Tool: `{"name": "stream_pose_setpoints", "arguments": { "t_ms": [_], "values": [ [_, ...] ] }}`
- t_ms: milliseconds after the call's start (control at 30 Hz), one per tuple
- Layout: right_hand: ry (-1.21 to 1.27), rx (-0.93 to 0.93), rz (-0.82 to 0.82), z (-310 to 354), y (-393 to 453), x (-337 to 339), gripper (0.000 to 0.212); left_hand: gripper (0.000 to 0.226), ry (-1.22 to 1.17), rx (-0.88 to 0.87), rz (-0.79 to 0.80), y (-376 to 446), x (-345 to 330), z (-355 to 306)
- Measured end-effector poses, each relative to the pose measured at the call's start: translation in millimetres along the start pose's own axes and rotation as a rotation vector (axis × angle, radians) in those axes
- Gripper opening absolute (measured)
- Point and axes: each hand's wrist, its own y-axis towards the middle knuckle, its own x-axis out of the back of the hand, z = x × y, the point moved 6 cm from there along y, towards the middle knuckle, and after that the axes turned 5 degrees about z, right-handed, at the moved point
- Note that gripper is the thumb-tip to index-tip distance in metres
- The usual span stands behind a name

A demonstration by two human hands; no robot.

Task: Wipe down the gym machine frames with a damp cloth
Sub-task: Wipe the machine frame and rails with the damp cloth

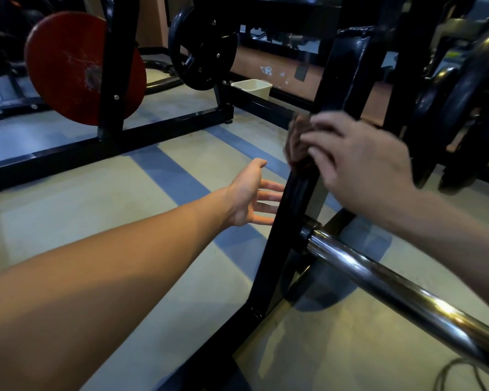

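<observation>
A black slanted frame post (340, 88) of the gym machine runs from the top right down to the floor bar. My right hand (359, 162) presses a brownish cloth (296, 142) against this post at mid height, fingers wrapped over the cloth; the hand is blurred. My left hand (251, 193) reaches in from the lower left, fingers spread, holding nothing, its fingertips just beside the post's lower section.
A chrome bar (401, 292) juts from the post toward the lower right. A red weight plate (68, 66) and a black plate (201, 49) hang on the far frame. A cream bin (253, 88) stands behind. Black plates (469, 103) are stacked at right.
</observation>
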Motion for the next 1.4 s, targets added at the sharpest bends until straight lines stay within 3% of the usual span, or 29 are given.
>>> {"name": "stream_pose_setpoints", "arguments": {
  "t_ms": [167,433,633,800,867,1000,1067,1233,1400],
  "values": [
    [0.007,-0.062,-0.063,-5.4,5.5,5.3,0.035,0.068,0.001,0.017,-0.005,-0.1,1.7,1.5],
    [-0.011,0.215,0.323,52.4,-75.3,-62.3,0.031,0.070,0.025,0.017,0.013,-0.4,0.5,-1.8],
    [-0.011,-0.018,-0.032,-6.5,14.2,7.8,0.029,0.071,0.017,0.031,0.006,-0.2,1.4,-1.0],
    [0.021,-0.083,-0.102,-15.6,28.8,19.9,0.034,0.070,0.026,0.037,0.033,-2.6,1.1,0.2],
    [0.007,-0.050,-0.055,-1.5,9.5,6.0,0.032,0.071,0.055,0.032,0.054,-2.5,-0.2,-0.3],
    [-0.026,0.082,0.273,44.7,-41.6,-39.1,0.027,0.065,0.065,-0.004,0.051,-2.0,-4.2,-0.8],
    [-0.039,0.114,0.327,51.7,-45.2,-41.4,0.023,0.062,0.075,-0.011,0.036,-0.3,-5.1,-1.2],
    [-0.045,-0.051,0.020,-1.0,28.3,14.8,0.030,0.073,0.068,0.021,0.048,1.9,-3.5,-0.7],
    [0.010,-0.153,-0.103,-34.6,63.4,44.7,0.036,0.070,0.057,0.010,0.043,-0.6,-2.9,-0.1]
  ]
}}
